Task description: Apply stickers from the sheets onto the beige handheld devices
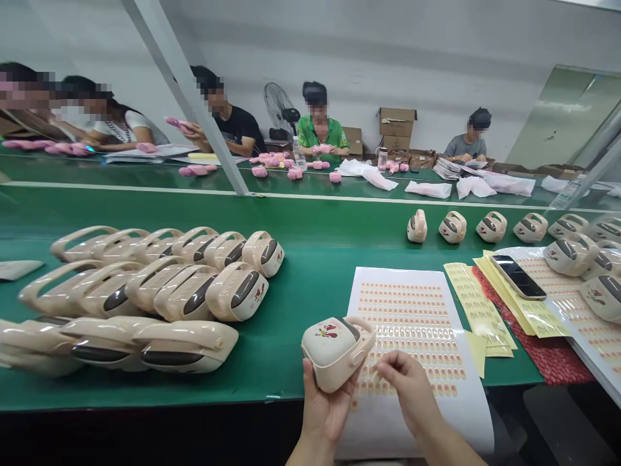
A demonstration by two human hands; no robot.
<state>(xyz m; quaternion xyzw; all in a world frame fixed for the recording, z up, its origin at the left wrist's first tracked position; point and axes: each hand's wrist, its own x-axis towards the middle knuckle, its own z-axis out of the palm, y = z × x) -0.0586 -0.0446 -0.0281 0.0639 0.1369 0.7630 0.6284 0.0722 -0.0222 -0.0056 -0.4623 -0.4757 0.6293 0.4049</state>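
My left hand point(327, 404) holds up a small cream-coloured device point(334, 356) with a carry handle, a dark panel and a red printed design on its pale face. The fingers support it from below, and it is tilted. Just right of the device, my right hand point(405, 382) is closed in a pinch; whatever lies between the fingertips is too small to make out. Beneath that hand lies a white sticker sheet point(398, 281) with rows of small orange-and-cream stickers, its near end hanging over the table's front edge.
Rows of similar cream devices point(237, 291) stand at left, others point(492, 226) at back right. Yellow sticker sheets point(478, 304), a phone point(518, 275) and red bubble wrap point(548, 356) lie at right. Across the green table point(310, 259), co-workers point(323, 133) sit among pink devices point(259, 171).
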